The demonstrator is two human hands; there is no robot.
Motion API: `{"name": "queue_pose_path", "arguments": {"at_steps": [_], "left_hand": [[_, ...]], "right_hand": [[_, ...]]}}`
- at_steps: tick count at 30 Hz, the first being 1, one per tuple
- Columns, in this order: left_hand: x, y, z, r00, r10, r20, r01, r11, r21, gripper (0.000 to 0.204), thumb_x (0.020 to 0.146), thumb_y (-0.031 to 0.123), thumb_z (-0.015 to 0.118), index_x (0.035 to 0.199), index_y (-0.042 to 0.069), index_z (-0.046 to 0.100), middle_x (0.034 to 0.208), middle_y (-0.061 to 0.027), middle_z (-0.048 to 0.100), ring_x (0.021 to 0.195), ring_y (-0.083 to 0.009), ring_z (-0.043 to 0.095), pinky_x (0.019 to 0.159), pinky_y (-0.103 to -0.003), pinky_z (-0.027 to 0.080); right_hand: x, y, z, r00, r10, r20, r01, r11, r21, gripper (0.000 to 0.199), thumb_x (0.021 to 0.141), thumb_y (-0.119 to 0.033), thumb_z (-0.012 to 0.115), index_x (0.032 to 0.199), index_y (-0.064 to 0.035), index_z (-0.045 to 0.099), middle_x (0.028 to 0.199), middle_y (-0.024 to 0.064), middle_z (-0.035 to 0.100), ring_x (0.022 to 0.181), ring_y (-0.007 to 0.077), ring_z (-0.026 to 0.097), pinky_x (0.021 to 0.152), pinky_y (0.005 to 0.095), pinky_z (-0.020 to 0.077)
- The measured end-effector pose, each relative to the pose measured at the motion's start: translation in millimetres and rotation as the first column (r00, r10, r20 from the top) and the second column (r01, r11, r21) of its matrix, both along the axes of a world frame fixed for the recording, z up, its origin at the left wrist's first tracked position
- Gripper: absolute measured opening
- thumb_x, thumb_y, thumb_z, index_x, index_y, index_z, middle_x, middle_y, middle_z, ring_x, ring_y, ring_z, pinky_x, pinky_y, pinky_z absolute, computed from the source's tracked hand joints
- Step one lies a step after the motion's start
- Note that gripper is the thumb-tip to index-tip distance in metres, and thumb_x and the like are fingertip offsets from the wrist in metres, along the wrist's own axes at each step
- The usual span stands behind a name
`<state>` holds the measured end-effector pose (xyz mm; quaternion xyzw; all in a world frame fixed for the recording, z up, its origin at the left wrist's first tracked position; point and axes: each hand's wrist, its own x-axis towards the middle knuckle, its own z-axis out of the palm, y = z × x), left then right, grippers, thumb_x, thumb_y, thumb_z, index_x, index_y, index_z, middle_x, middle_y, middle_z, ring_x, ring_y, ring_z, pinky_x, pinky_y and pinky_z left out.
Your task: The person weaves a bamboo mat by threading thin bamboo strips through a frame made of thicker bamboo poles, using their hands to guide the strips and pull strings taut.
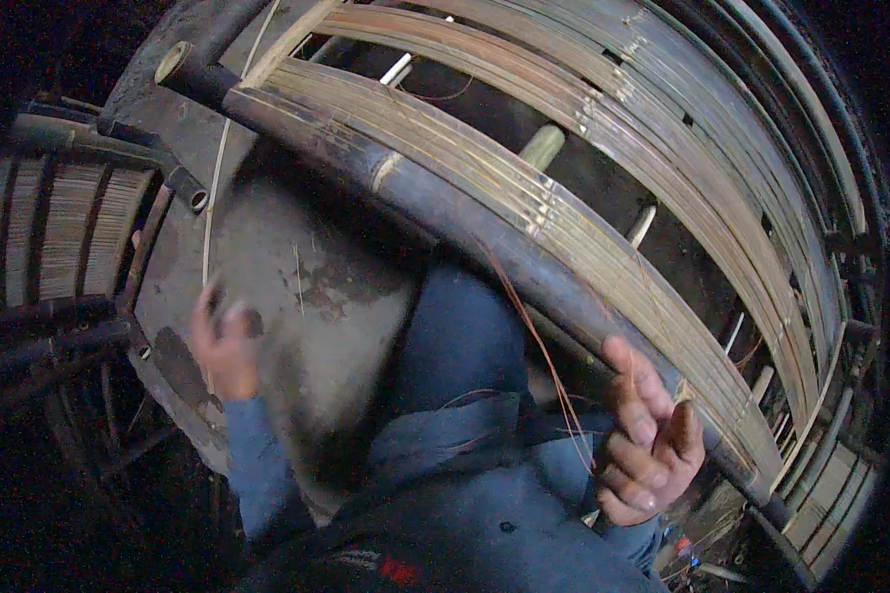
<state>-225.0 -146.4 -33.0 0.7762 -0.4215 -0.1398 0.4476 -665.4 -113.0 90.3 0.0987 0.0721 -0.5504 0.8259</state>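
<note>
My right hand (651, 445) sits low at the near right, fingers curled in loosely toward the palm, thumb up against the underside of the dark bamboo pole (485, 232). A thin reddish strand (544, 351) runs down from the pole into that hand; it looks pinched between the fingers, though I can't tell exactly which ones clamp it. More of the same thin strand loops loosely over my blue jacket (485, 494) just left of that hand.

My left hand (225, 346) is up at the near left, blurred, fingers partly closed. A pale thin bamboo strip (214, 188) runs from it straight up toward the far left end of the frame. It looks gripped, but the blur stops me confirming the hold.

The dark pole crosses diagonally from the far left, where its hollow cut end (175, 61) shows, down to the near right. Lying on it and touching it is a band of flat split-bamboo slats (583, 212), packed edge to edge and curving with the pole. Behind it more slat bands (722, 148) arc to the right edge, with pale round cross pegs (542, 146) in the gaps between.

Under the pole is a grey stained concrete floor (307, 296). At the left edge stands a slatted bamboo panel (69, 227) with dark poles below it.
</note>
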Motion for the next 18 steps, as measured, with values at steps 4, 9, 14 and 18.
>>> {"name": "queue_pose_path", "arguments": {"at_steps": [4,9,14,18], "left_hand": [[-151.6,-125.6,47.7,0.391,-0.738,0.550,0.888,0.460,-0.013,0.061,0.082,0.024,0.078,0.139,0.011,0.058,0.139,-0.0114,0.058,0.131,-0.0344,0.051,0.110,-0.043,0.039],[-132.5,-155.3,19.4,0.485,-0.739,0.468,0.874,0.425,-0.235,0.026,0.088,0.010,0.071,0.071,0.001,0.053,0.072,-0.0149,0.052,0.066,-0.0302,0.051,0.067,-0.043,0.043],[-87.6,-129.3,65.5,0.625,-0.746,0.229,0.774,0.630,-0.061,0.023,0.095,0.013,0.061,0.078,-0.002,0.064,0.072,-0.0096,0.058,0.066,-0.0230,0.053,0.068,-0.035,0.045],[-115.7,-191.8,124.2,0.676,-0.687,0.266,0.721,0.692,-0.042,0.030,0.099,0.022,0.058,0.082,-0.003,0.065,0.080,-0.0107,0.064,0.073,-0.0214,0.060,0.070,-0.034,0.047]], "right_hand": [[8.9,-7.4,6.3,0.984,-0.109,0.139,0.113,0.993,-0.019,0.080,0.105,-0.023,0.048,0.158,0.0037,-0.006,0.101,0.0128,0.045,0.063,0.0154,0.050,0.052,0.0311,0.0479],[16.1,-26.3,-2.0,0.987,-0.152,-0.047,0.148,0.985,-0.088,0.063,0.106,-0.023,0.044,0.155,0.0048,0.017,0.093,0.0088,0.046,0.063,0.0154,0.048,0.056,0.0334,0.0478],[32.3,-68.7,-49.4,0.849,-0.043,-0.526,-0.010,0.995,-0.097,0.032,0.105,-0.025,0.049,0.123,0.0005,0.056,0.071,0.0011,0.044,0.067,0.0154,0.051,0.073,0.0393,0.0537],[22.4,-96.6,-69.2,0.915,-0.144,-0.377,0.101,0.986,-0.131,0.029,0.105,-0.023,0.052,0.120,0.0013,0.057,0.070,-0.0013,0.044,0.068,0.0140,0.051,0.080,0.0388,0.0526]]}}
